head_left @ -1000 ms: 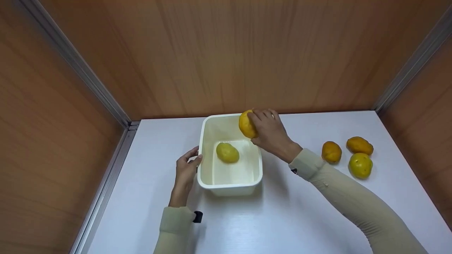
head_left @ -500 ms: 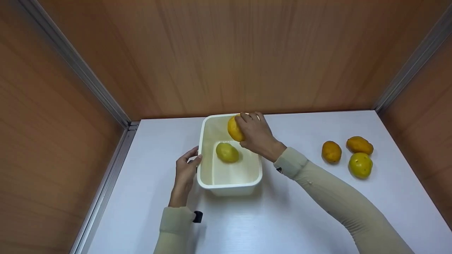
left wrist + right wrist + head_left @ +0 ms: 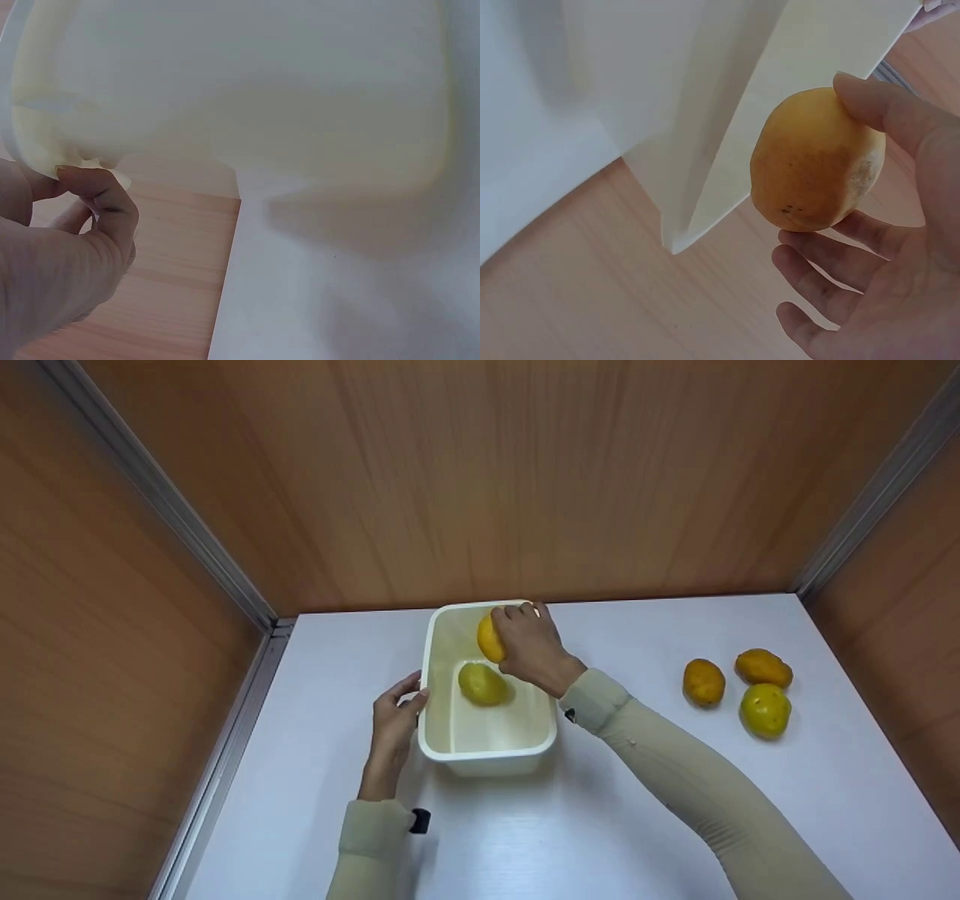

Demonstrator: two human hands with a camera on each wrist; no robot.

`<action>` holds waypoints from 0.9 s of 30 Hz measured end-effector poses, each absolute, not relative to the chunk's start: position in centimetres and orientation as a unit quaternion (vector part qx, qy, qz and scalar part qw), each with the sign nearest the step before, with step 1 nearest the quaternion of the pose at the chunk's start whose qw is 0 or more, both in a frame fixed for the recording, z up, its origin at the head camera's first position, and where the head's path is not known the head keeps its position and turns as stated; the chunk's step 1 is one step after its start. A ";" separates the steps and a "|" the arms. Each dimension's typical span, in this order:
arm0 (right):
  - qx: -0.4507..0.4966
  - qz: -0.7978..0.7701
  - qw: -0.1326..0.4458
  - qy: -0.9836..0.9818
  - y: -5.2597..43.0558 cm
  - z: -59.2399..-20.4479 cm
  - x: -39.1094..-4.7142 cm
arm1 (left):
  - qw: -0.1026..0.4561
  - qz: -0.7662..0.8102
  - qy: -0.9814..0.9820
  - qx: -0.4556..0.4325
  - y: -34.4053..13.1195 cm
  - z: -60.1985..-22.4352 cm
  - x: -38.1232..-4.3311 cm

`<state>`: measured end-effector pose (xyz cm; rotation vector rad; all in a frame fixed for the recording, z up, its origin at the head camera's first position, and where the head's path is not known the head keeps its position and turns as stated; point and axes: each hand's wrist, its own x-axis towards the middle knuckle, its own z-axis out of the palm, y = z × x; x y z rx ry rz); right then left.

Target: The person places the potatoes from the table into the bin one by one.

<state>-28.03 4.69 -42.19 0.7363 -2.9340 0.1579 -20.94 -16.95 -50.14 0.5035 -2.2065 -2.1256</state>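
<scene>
A cream-white plastic tub [image 3: 487,755] stands on the table, and one greenish-yellow mango [image 3: 483,684] lies on its floor. My left hand [image 3: 394,724] grips the tub's left rim; in the left wrist view its thumb and fingers [image 3: 94,184] pinch the edge. Over the far part of the tub, my right hand [image 3: 534,649] holds an orange-yellow mango [image 3: 490,637] between thumb and fingers. The right wrist view shows this mango [image 3: 814,161] with a brown patch and small dark spots, beside the tub wall [image 3: 742,135].
To the right on the white table [image 3: 637,810] lie two orange mangoes, one nearer the tub [image 3: 704,683] and one farther off [image 3: 763,668]. A yellow-green round fruit [image 3: 766,710] sits close by. Wooden panels [image 3: 480,487] enclose the back and sides.
My right hand has moved left and slightly down with its mango, from the tub's far right rim to over the inside. The left hand and the tub have stayed put.
</scene>
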 end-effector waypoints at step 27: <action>0.169 0.039 -0.024 -0.984 0.7 -42.9 -28.4 | 0.016 -0.680 -0.714 0.166 -17.6 -50.2 -20.7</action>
